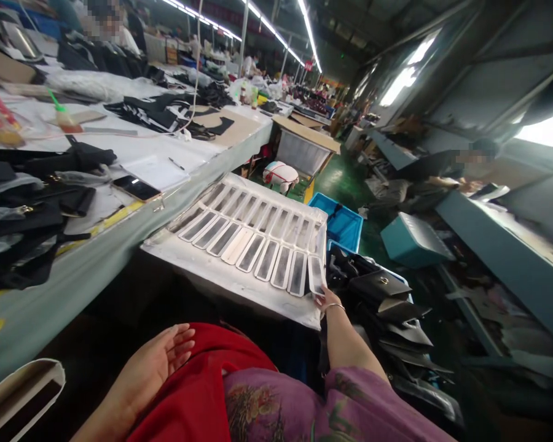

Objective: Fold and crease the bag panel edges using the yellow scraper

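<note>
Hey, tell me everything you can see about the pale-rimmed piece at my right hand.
The pale-rimmed piece is a narrow, elongated strip with a light border around a darker grey centre; its material is unclear. It is at the right end of the near row on the white board, beside a similar strip. Your right hand is at its near end, fingers seemingly touching it. Whether it is lifted can't be told.

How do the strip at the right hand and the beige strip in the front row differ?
The strip at the right hand, the end strip, has a white rim around a greyish middle; the beige strip looks pale throughout. The end strip has fingers at its near end; the beige strip has none. Both are elongated.
</note>
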A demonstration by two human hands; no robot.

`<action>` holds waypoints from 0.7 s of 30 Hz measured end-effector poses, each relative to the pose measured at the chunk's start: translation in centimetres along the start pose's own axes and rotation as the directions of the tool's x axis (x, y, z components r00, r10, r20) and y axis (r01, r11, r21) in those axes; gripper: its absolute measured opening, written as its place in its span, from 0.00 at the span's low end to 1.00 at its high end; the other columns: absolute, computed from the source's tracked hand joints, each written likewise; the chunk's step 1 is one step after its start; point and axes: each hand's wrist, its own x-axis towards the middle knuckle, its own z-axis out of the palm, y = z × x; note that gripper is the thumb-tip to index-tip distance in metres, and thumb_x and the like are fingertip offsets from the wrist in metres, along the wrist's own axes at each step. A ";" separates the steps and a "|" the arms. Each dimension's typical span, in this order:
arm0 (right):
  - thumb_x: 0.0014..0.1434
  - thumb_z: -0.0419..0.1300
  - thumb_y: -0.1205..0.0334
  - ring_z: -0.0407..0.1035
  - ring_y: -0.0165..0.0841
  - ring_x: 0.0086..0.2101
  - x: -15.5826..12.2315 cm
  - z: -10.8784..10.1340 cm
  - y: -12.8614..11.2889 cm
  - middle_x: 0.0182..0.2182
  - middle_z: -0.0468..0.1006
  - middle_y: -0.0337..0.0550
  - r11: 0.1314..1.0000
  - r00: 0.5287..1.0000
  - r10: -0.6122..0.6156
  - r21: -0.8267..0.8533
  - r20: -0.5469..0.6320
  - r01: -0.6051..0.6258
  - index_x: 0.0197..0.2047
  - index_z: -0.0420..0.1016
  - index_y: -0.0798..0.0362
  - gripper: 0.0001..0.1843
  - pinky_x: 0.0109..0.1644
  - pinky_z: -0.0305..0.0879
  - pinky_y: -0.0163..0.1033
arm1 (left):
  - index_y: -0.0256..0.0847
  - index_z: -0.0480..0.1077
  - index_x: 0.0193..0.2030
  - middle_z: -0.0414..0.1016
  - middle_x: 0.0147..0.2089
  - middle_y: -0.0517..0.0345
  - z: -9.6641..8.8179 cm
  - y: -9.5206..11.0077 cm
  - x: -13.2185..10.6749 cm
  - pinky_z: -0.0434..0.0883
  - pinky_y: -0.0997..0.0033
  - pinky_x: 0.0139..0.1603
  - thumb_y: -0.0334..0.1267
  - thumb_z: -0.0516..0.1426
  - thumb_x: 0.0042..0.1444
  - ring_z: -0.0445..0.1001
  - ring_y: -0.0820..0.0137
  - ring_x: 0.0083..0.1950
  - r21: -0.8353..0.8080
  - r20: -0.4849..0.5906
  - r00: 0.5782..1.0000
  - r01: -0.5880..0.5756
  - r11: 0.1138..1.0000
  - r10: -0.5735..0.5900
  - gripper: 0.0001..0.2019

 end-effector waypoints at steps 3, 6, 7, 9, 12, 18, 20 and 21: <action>0.60 0.55 0.62 0.70 0.27 0.27 -0.1 -0.8 0.0 0.28 0.72 0.37 0.982 0.996 -0.036 0.187 0.080 0.021 0.37 0.66 0.56 0.06 0.32 0.70 0.35 | 0.35 0.69 0.44 0.73 0.45 0.45 0.2 0.1 0.2 0.75 0.70 0.36 0.31 0.52 0.58 0.76 0.68 0.38 0.006 -0.015 1.000 0.005 1.000 -0.005 0.09; 0.57 0.55 0.63 0.71 0.29 0.27 -0.3 -1.6 0.0 0.26 0.73 0.36 0.944 0.983 -0.081 0.329 0.165 0.022 0.34 0.64 0.53 0.03 0.35 0.72 0.38 | 0.35 0.69 0.43 0.73 0.45 0.45 0.4 0.1 0.3 0.75 0.70 0.36 0.32 0.52 0.58 0.76 0.68 0.39 0.008 -0.018 1.000 0.006 1.000 -0.006 0.09; 0.56 0.56 0.64 0.72 0.29 0.28 -0.3 -1.9 -0.2 0.26 0.73 0.36 0.933 0.976 -0.093 0.360 0.195 0.016 0.33 0.64 0.53 0.04 0.36 0.72 0.39 | 0.34 0.69 0.43 0.74 0.45 0.45 0.4 0.1 0.4 0.74 0.70 0.36 0.32 0.52 0.58 0.76 0.68 0.39 0.009 -0.022 1.000 0.009 1.000 -0.009 0.09; 0.52 0.58 0.64 0.72 0.31 0.29 -0.4 -2.4 -0.8 0.27 0.74 0.36 0.915 0.959 -0.122 0.403 0.255 0.009 0.33 0.64 0.53 0.05 0.37 0.72 0.42 | 0.34 0.69 0.43 0.74 0.44 0.45 0.5 0.1 0.4 0.74 0.70 0.36 0.32 0.52 0.57 0.75 0.68 0.38 0.007 -0.026 1.000 0.012 1.000 -0.012 0.09; 0.46 0.62 0.65 0.72 0.34 0.32 -0.6 -2.9 -3.3 0.29 0.75 0.36 0.897 0.925 -0.189 0.442 0.329 0.026 0.32 0.66 0.53 0.09 0.40 0.72 0.46 | 0.34 0.69 0.43 0.74 0.43 0.46 0.8 0.0 0.3 0.74 0.71 0.36 0.31 0.53 0.57 0.75 0.69 0.38 0.000 -0.016 1.000 0.005 1.000 -0.005 0.08; 0.41 0.65 0.63 0.72 0.33 0.32 -4.8 -0.4 -12.3 0.30 0.77 0.35 0.859 0.792 -0.413 0.481 0.449 0.176 0.34 0.69 0.51 0.14 0.39 0.72 0.45 | 0.35 0.68 0.45 0.73 0.46 0.44 1.8 0.7 -0.7 0.73 0.71 0.35 0.35 0.56 0.55 0.75 0.69 0.36 0.060 0.028 0.998 -0.053 0.997 0.052 0.11; 0.38 0.67 0.60 0.71 0.34 0.27 -8.1 2.0 -14.0 0.27 0.76 0.37 0.876 0.691 -0.472 0.381 0.548 0.296 0.33 0.71 0.52 0.16 0.31 0.73 0.42 | 0.38 0.66 0.49 0.69 0.52 0.44 2.1 1.0 -1.4 0.72 0.70 0.36 0.39 0.59 0.52 0.74 0.67 0.41 0.090 0.081 0.990 -0.124 0.988 0.117 0.17; 0.37 0.68 0.58 0.71 0.34 0.24 -10.0 3.6 -14.2 0.25 0.76 0.37 0.870 0.628 -0.493 0.330 0.602 0.366 0.33 0.72 0.52 0.17 0.27 0.72 0.41 | 0.41 0.65 0.52 0.66 0.55 0.44 2.3 1.2 -1.9 0.72 0.70 0.37 0.41 0.60 0.51 0.72 0.65 0.45 0.089 0.114 0.980 -0.171 0.981 0.161 0.22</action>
